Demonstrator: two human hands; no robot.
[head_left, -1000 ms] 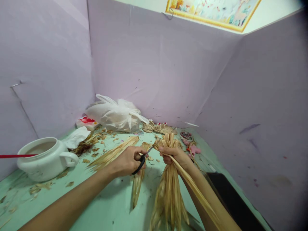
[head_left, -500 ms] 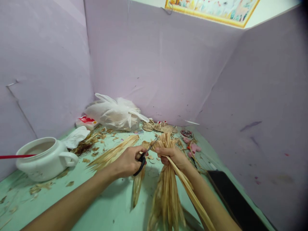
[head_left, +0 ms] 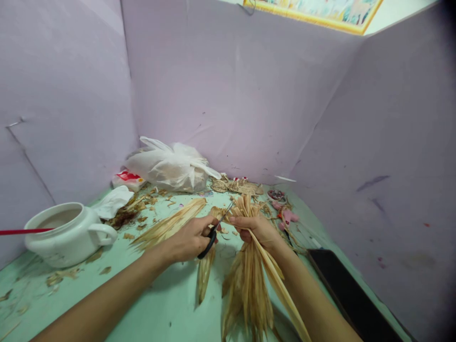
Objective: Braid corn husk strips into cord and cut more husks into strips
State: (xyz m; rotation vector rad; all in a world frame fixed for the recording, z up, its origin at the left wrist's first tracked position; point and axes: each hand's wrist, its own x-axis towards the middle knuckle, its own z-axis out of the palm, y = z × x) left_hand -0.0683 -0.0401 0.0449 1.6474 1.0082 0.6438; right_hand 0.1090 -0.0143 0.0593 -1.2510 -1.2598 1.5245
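Note:
My left hand is closed on a pair of scissors with black handles, the blades pointing up and to the right. The blade tips reach the upper left side of a bundle of dried corn husks. My right hand grips that bundle just below its top, where folded strips stick up. Long tan strips hang below the fist, one trailing down along my right forearm. Beneath the scissors a loose husk piece lies on the table, and a flat pile of husks is behind my left hand.
A white pot with a handle stands at the left, a red stick across its mouth. At the back are a white plastic bag, a tissue pack and woven pieces. A black slab lies at the right. Husk scraps litter the green table.
Both hands keep nearly the same place and grip. The hanging strips of the bundle have swung slightly, and the camera view has shifted a little.

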